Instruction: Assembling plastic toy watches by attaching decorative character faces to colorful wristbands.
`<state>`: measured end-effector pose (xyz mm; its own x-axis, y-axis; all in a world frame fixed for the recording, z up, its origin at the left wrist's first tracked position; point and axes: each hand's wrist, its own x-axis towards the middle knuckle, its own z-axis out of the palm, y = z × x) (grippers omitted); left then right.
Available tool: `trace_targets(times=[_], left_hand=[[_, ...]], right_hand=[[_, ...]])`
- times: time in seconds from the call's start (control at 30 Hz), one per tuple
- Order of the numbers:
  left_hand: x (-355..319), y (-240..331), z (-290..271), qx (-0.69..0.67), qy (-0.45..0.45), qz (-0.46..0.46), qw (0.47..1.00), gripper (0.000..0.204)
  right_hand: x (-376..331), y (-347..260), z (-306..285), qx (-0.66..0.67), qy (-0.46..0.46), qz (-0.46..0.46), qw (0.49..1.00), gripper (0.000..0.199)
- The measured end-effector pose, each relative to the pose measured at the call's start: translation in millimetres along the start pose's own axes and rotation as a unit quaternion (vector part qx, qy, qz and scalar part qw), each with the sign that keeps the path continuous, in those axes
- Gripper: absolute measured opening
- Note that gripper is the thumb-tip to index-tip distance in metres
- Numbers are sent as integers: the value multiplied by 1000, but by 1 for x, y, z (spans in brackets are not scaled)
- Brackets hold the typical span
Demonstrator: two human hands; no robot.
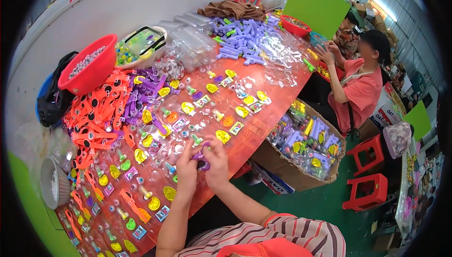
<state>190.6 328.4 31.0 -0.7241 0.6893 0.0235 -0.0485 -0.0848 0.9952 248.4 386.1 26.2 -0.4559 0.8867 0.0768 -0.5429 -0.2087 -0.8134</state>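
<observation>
Above the glossy red tabletop (259, 120), near its front edge, the person's bare left hand (187, 168) and bare right hand (217, 164) meet, both closed by the fingertips on a small purple plastic band (204, 164) between them. From where I stand, the step in hand looks like shaping or joining this piece; the next move seems to call for a steady pinch from both sides. Bent into a curve, the band looks smooth, though fingers hide part of it.
</observation>
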Motion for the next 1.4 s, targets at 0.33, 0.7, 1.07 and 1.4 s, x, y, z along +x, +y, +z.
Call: trace_targets(times=[0.33,0.7,1.07,1.4], left_hand=[[52,-12,-27,-556,40,-187,809,18],[104,0,-22,-481,84,-268,831,19],[184,0,-17,-567,97,-201,793,20],[197,-31,-51,314,45,183,930,30]], right_hand=[[36,-18,-38,94,-185,154,966,9],[73,-33,-19,-306,-236,8,922,43],[155,18,4,-588,-295,-372,655,57],[247,88,32,-685,-291,-344,573,20]])
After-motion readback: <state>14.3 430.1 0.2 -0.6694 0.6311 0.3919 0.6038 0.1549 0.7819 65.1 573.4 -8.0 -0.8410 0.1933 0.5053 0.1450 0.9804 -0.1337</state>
